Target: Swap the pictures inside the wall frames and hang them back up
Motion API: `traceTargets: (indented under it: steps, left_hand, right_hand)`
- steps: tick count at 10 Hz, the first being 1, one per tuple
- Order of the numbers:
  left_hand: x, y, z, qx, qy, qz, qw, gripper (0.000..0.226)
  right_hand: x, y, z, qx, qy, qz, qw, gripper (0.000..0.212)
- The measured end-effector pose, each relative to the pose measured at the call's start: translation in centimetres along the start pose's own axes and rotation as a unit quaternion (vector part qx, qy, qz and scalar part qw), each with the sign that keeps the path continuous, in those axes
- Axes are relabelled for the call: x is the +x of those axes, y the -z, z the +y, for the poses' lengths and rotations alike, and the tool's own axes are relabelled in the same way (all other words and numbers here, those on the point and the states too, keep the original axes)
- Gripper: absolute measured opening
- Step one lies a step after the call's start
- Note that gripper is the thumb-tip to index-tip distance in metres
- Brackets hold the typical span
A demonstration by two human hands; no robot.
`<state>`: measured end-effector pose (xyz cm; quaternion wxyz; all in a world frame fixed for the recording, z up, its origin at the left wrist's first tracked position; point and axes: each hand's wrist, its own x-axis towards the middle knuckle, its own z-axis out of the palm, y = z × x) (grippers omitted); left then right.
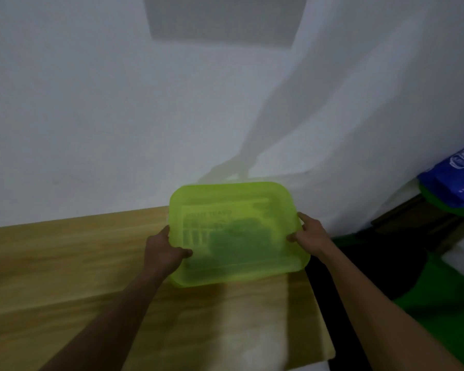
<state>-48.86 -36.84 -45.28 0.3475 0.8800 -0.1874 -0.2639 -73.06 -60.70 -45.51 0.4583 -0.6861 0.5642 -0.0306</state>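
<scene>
One white wall fills most of the view, blurred, with arm shadows cast across its right half. High on it sits a flat grey rectangle, cut off by the top edge. Below runs a light wooden table, its far edge against the wall and its right end just past centre. Right of the table: dark floor, a bright green cloth, and a dark wooden piece nearer the wall. Over the table's far right part, close to the wall, is the green plastic frame, translucent lime, tray-shaped with rounded corners, its face tipped up toward the camera. Cannot tell whether its lower edge touches the tabletop. A printed sheet shows through it as lines of text, some bars and a dark smeared patch, too blurred to read. At the far right a blue bag with white print lies on something green. The left hand grips the frame's left edge, thumb laid over the front face and fingers hidden behind. The right hand grips the right edge, thumb pressed on the face and forefinger stretched up along the rim.
</scene>
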Motion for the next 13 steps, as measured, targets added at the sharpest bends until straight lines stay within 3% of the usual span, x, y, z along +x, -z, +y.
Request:
traceTargets:
  steps: [1,2,3,6,7,8,9,10,12,13]
  left_hand:
    - [0.3,-0.4,0.1,0.035,0.014,-0.001,0.999,0.069]
    - [0.3,-0.9,-0.5,0.104,0.018,0.006,0.994,0.089]
    - [-0.9,-1.5,0.1,0.109,0.016,0.011,0.994,0.094]
    - [-1.1,-1.4,0.0,0.121,0.008,-0.016,0.993,0.100]
    - [-0.9,-1.9,-0.5,0.174,-0.003,-0.015,0.985,0.098]
    - [-0.8,-2.3,-1.2,0.221,-0.027,-0.019,0.975,0.100]
    - [-0.7,-3.0,-1.7,0.277,-0.085,-0.058,0.955,0.087]
    - [-0.1,-3.2,-2.1,0.333,-0.091,-0.079,0.935,0.078]
    - [0.5,-2.6,-2.0,0.355,-0.086,-0.092,0.926,0.080]
    - [0.4,-1.9,-2.4,0.327,-0.099,-0.059,0.938,0.079]
  right_hand:
    - [1.4,-0.1,0.8,-0.001,0.018,0.008,1.000,0.074]
    - [2.7,-0.3,1.9,0.001,0.039,-0.003,0.999,0.092]
    - [1.6,-0.6,1.2,-0.028,0.049,-0.015,0.998,0.074]
    - [2.0,-1.1,2.4,-0.073,0.082,-0.005,0.994,0.073]
    - [1.9,-1.6,2.5,-0.079,0.096,-0.012,0.992,0.081]
    - [1.8,-2.5,2.6,-0.121,0.128,-0.034,0.984,0.101]
    - [1.5,-3.1,2.6,-0.188,0.146,-0.059,0.970,0.101]
    - [1.8,-3.5,2.6,-0.212,0.143,-0.067,0.964,0.098]
    - [2.0,-3.1,2.2,-0.220,0.122,-0.079,0.964,0.102]
    - [1.6,-2.6,1.8,-0.203,0.113,-0.046,0.972,0.102]
